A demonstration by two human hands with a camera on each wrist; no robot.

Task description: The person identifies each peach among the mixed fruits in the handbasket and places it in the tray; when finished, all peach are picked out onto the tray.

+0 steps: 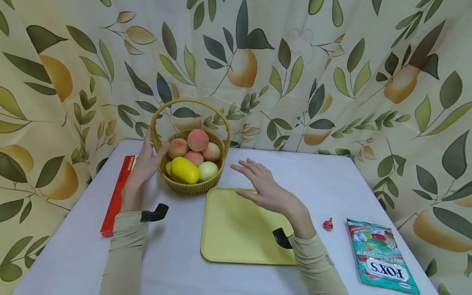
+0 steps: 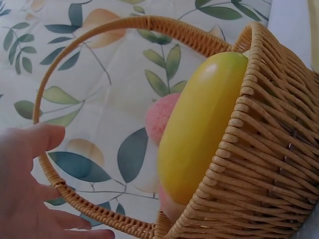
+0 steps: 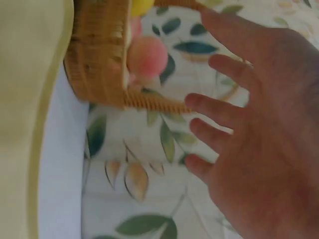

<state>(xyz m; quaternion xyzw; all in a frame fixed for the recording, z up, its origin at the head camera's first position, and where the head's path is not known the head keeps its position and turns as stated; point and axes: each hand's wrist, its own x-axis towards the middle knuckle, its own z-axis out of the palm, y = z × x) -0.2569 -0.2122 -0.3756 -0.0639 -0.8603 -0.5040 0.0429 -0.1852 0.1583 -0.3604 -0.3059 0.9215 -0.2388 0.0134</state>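
Head view: basket (image 1: 191, 189) of fruit (image 1: 185, 170) sits far side, left of middle. Left hand (image 1: 143, 164) by its handle (image 1: 191, 100), fingers spread, can't tell if touching. Right hand (image 1: 266, 188) hovers above the tray (image 1: 236, 237), fingers wide too. Bag (image 1: 383, 258) near right.

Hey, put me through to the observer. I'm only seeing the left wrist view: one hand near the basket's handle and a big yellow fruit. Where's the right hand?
Observer: The head view shows the right hand to the right of the basket.
Operator: Is it holding anything?
Observer: No, the right wrist view shows its fingers spread and empty.
Operator: Does anything lie to the left of the basket?
Observer: Yes, in the head view a long red box lies on the table there.
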